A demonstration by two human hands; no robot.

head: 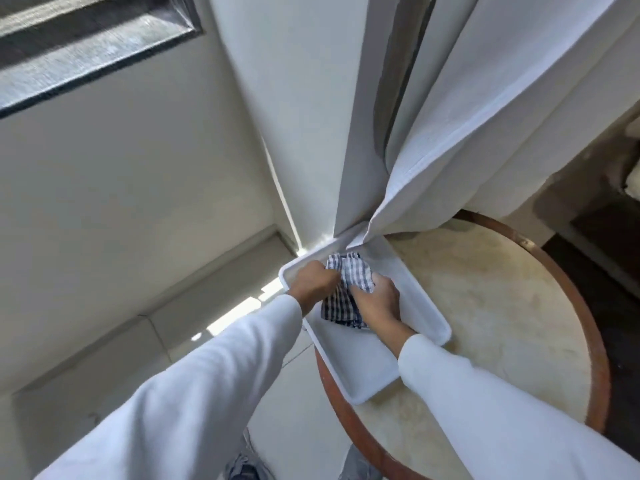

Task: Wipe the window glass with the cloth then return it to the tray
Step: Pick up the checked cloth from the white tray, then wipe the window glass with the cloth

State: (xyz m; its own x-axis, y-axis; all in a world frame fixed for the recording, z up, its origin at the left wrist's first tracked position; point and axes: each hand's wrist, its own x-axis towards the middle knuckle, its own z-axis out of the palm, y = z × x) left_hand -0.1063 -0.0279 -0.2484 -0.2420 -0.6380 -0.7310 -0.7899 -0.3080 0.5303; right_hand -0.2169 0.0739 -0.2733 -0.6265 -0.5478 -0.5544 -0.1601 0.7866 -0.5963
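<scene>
A blue-and-white checked cloth [349, 282] lies bunched in the far half of a white rectangular tray [360, 372]. The tray sits on a round table, overhanging its left edge. My left hand [313, 284] grips the cloth's left side with closed fingers. Pressing down on the cloth's right side, my right hand [375, 303] has its fingers curled over the fabric. The window glass [69, 53] with its dark frame is at the upper left, well away from both hands.
The round table [491, 306] has a pale marble-like top and a brown wooden rim. A white curtain [467, 116] hangs down to the tray's far corner. A white wall column [301, 116] stands behind the tray. Tiled floor [287, 427] lies below.
</scene>
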